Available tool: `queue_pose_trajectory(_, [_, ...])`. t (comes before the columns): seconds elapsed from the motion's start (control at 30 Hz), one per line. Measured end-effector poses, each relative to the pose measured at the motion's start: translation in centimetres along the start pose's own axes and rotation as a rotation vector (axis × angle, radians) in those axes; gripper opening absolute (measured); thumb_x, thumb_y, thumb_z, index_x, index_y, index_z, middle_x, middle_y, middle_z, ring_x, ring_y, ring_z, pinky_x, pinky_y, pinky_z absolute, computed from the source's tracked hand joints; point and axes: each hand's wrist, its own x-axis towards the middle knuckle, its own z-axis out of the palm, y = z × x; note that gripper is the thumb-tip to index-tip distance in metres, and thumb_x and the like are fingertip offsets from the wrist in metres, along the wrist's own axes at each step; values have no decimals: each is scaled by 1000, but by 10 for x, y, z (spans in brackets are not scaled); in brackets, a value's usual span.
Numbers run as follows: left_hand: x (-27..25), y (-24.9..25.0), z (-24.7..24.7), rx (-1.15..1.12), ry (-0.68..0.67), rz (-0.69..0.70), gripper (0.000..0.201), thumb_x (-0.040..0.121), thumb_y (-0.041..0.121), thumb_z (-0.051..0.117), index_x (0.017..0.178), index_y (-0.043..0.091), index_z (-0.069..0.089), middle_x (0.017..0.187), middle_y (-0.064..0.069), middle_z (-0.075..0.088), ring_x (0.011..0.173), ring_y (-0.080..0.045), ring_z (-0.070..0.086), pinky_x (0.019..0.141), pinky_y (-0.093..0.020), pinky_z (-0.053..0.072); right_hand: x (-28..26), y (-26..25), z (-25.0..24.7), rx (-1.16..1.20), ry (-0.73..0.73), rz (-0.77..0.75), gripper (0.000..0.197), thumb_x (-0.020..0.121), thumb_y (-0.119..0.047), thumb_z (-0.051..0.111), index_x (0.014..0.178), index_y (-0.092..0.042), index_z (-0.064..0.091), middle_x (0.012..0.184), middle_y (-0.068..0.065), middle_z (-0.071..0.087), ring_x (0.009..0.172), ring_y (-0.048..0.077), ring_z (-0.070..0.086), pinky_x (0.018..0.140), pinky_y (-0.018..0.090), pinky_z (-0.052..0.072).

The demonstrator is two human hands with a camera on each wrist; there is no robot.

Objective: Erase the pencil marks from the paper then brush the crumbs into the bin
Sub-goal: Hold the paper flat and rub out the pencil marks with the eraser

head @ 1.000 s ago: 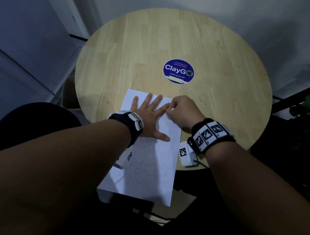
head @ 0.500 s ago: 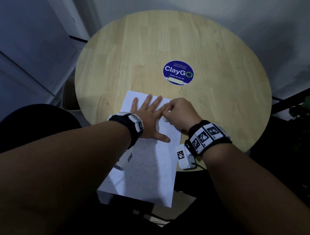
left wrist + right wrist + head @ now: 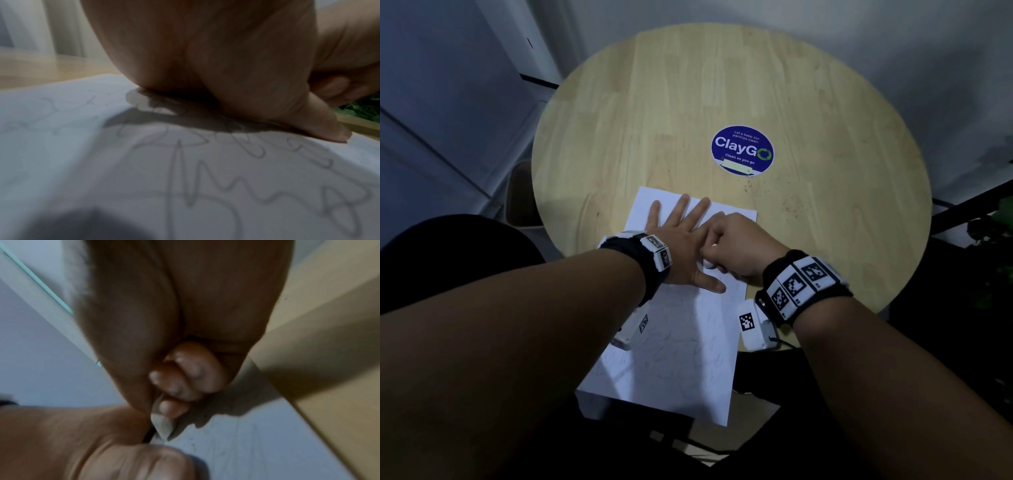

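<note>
The paper (image 3: 681, 342), white with faint pencil scribbles, lies on the worktop (image 3: 722, 85) just below the ClayGo sticker (image 3: 742, 150). The left hand (image 3: 685, 240) presses it flat, fingers spread; the right hand (image 3: 739, 246) pinches what looks like a white eraser (image 3: 163, 425) against it.

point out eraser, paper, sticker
eraser (image 3: 163, 425): right wrist view, white tip below the fingers.
paper (image 3: 681, 359): head view, scribbled middle of the sheet.
sticker (image 3: 742, 149): head view, blue centre.
</note>
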Motion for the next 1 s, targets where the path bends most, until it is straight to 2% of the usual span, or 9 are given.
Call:
queue_pose_trajectory(0.17, [-1,0,0,-36,23,-3,139,60,109,42,160,42,-27,169,7,-36,155,-29,-35,120,-71,-15,25,24,-9,-35,417,43,15,90,-25,67,76,-20,67,76,-3,73,72,19,70,68,33,56])
queue_pose_trajectory(0.27, [-1,-1,0,-52,29,2,138,63,107,44,162,40,-25,169,8,-35,156,-29,-33,120,-70,-15,28,43,-30,385,555,148,14,92,-28,69,81,-20,71,70,0,73,59,23,66,60,40,55])
queue_pose_trajectory(0.37, [-4,-1,-8,-158,51,-4,136,69,98,58,166,36,-14,172,4,-30,158,-28,-29,124,-67,-12,17,39,-43,758,495,144,21,106,-22,64,97,-6,73,73,11,68,55,23,64,54,34,53])
queue_pose_trajectory(0.5, [-17,-20,-26,-136,109,56,115,81,74,73,168,32,11,175,-1,-17,159,-31,-23,126,-67,-3,2,19,-27,828,172,127,22,112,-23,55,97,-9,63,75,9,72,56,21,68,61,36,53])
queue_pose_trajectory(0.67, [-28,-42,-15,-5,-42,53,128,77,77,74,166,38,-9,174,9,-20,161,-27,-16,123,-69,3,1,14,15,880,-217,168,20,115,-19,48,102,-8,58,96,19,79,83,29,80,73,39,67])
queue_pose_trajectory(0.73, [-28,-42,-15,-30,-60,56,130,78,74,75,166,38,-12,173,10,-23,161,-26,-18,124,-68,1,16,21,10,1048,-63,190,16,116,-16,46,105,-9,56,100,19,79,88,29,81,74,39,67])
queue_pose_trajectory(0.87, [-27,-42,-15,-66,-74,59,129,80,73,76,165,39,-16,172,11,-26,160,-24,-22,125,-66,-3,40,44,-34,1129,628,154,13,111,-9,49,104,-8,60,105,20,75,81,26,79,72,37,65])
queue_pose_trajectory(0.93, [-27,-43,-14,-73,-77,61,129,80,73,75,164,40,-17,172,11,-27,159,-24,-24,125,-65,-5,35,38,-38,1148,577,168,10,109,-10,52,110,-6,61,107,19,76,77,25,78,66,36,64])
queue_pose_trajectory(1.0, [-26,-43,-13,-78,-67,67,130,79,73,76,165,40,-15,173,10,-26,160,-25,-23,124,-66,-4,22,23,-21,1106,194,173,14,110,-15,51,118,-7,59,104,16,79,70,25,77,59,33,62])
